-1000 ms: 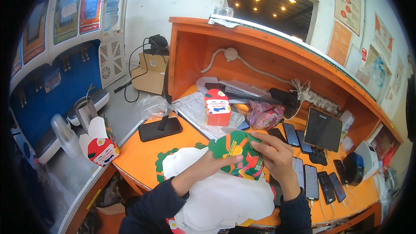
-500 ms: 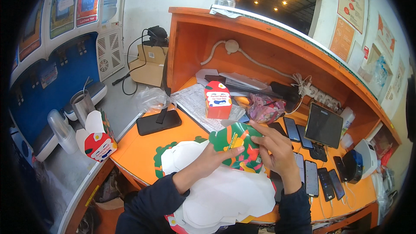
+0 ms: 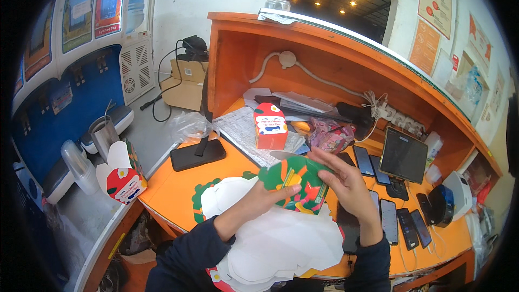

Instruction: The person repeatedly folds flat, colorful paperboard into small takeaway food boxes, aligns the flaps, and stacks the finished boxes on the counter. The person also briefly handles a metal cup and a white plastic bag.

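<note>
A green paper takeaway box (image 3: 303,199) with a red, yellow and pink pattern is partly folded between my two hands. My left hand (image 3: 258,201) grips its near left side, thumb on top and the other fingers hidden. Along its right side, my right hand (image 3: 348,186) holds the box with the thumb near its top edge and the fingers stretched behind. Below the hands lies a pile of flat, white-backed box blanks (image 3: 286,240), some with green or red edges showing. A folded red-and-white box (image 3: 271,130) stands beyond my hands on papers.
Another red box (image 3: 127,185), flaps up, stands at the left beside plastic cups (image 3: 78,163) and a metal cup (image 3: 104,136). A black case (image 3: 198,154) lies on the orange desk (image 3: 165,184). Several phones (image 3: 388,220) with cables and a tablet (image 3: 404,155) occupy the right.
My right hand has shifted slightly, its thumb and fingers resting differently on the box's right side. The box has tilted a little; my left hand keeps its grip.
</note>
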`<action>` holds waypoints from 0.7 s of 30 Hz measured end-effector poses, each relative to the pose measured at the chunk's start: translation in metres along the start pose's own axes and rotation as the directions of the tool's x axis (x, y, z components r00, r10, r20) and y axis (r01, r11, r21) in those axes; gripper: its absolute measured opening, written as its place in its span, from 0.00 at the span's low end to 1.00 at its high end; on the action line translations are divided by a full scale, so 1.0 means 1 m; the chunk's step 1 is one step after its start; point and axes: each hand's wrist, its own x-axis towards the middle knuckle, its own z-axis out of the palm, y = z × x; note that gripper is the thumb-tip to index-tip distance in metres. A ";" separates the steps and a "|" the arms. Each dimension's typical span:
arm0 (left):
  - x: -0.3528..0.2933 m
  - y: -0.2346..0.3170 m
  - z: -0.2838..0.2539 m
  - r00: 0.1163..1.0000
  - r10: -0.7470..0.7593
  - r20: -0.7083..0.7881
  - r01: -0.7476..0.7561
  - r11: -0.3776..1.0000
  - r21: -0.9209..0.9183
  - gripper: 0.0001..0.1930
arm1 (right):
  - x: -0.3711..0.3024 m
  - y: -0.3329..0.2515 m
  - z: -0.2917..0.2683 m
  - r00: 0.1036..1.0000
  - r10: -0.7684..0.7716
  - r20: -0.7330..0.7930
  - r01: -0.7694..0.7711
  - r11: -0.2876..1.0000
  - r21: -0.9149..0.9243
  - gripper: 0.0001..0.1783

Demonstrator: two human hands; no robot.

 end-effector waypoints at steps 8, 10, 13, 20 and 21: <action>-0.001 -0.003 0.006 0.995 0.093 0.020 -0.095 0.984 0.149 0.19 | -0.006 -0.006 -0.012 0.986 0.164 0.041 -0.152 0.967 -0.206 0.14; 0.000 -0.004 0.004 0.995 0.102 -0.002 -0.097 0.957 0.274 0.18 | -0.005 -0.007 -0.011 0.997 0.075 0.012 -0.069 0.962 -0.265 0.13; 0.010 -0.007 -0.004 0.946 0.323 0.005 -0.284 0.826 0.487 0.17 | 0.000 -0.006 -0.011 0.988 -0.147 -0.055 0.107 0.887 -0.450 0.16; 0.032 -0.024 -0.035 0.806 0.547 -0.224 -0.104 0.505 0.857 0.40 | -0.019 -0.016 -0.006 0.966 0.007 0.260 0.149 0.805 -0.574 0.26; 0.033 -0.026 -0.038 0.788 0.557 -0.262 -0.098 0.534 0.840 0.44 | -0.026 -0.019 -0.004 0.918 0.092 0.385 0.154 0.813 -0.561 0.27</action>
